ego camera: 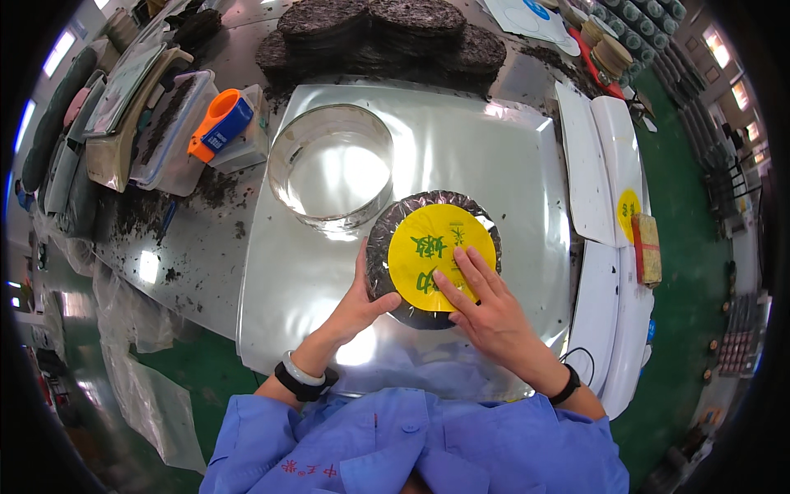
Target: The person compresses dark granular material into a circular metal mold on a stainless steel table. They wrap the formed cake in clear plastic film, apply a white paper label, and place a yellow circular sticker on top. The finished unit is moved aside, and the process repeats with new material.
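A round, dark pack of dried seaweed sheets [381,262] in clear crinkled film lies before me. Its top bears a round yellow label [410,231] with green writing. My left hand [364,302] grips the pack's left edge, thumb on the near rim; its other fingers are partly hidden behind the side. Across the label's right part rest the spread fingers of my right hand [494,309], palm near the rim. Beyond the pack stands a round, clear-walled ring [386,185]. Under both is a shiny sheet-covered board [518,160].
Stacks of dark round seaweed sheets [382,43] stand at the back. To the left are an orange and blue tape dispenser [222,123] and a clear plastic box [185,154]. White sheets [592,210] and a small yellow and red block [647,250] line the right edge.
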Motion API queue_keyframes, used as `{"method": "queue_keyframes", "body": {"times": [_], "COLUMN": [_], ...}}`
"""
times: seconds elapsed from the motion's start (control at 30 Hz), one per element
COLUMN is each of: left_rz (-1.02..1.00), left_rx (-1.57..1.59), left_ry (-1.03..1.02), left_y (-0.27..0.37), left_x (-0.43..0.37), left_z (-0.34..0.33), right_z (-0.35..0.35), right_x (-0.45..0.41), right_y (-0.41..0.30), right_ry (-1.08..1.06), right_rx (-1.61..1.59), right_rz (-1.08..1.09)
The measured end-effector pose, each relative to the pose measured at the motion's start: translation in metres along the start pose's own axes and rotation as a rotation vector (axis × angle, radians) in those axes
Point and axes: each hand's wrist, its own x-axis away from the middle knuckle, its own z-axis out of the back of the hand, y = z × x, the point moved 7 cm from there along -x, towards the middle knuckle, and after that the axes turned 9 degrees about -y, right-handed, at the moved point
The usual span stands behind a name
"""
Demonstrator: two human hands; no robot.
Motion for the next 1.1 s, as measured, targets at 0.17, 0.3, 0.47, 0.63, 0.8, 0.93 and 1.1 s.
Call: {"method": "queue_keyframes", "body": {"times": [0.17,0.3,0.47,0.63,0.8,0.93,1.1], "left_rz": [-0.048,-0.058,0.007,-0.027,0.092,0.535,-0.058], "left_rx": [0.011,0.062,0.066,-0.187,-0.719,-1.046,-1.536], "left_ry": [0.009,0.018,-0.012,-0.259,-0.375,-0.426,-0.568], "left_y": [0.003,0.008,0.017,0.018,0.047,0.052,0.031], "left_x": [0.002,-0.001,0.007,0.019,0.052,0.104,0.151], "left_z": [0.001,0.005,-0.026,-0.079,-0.055,-0.006,0.032], "right_z": [0.013,-0.019,-0.055,-0.007,0.052,0.022,-0.004], "right_x": [-0.043,-0.083,0.008,0.106,0.298,0.385,0.19], "right_y": [-0.013,0.062,0.118,0.118,0.2,0.215,0.208], "right_ry": [-0.233,0.028,-0.084,0.295,1.54,2.234,1.481], "right_rx": [0.068,-0.088,-1.486,-1.613,-1.315,-1.172,-0.896], "right_rz": [-0.023,-0.166,-0.363,-0.555,-0.554,-0.543,-0.469]}}
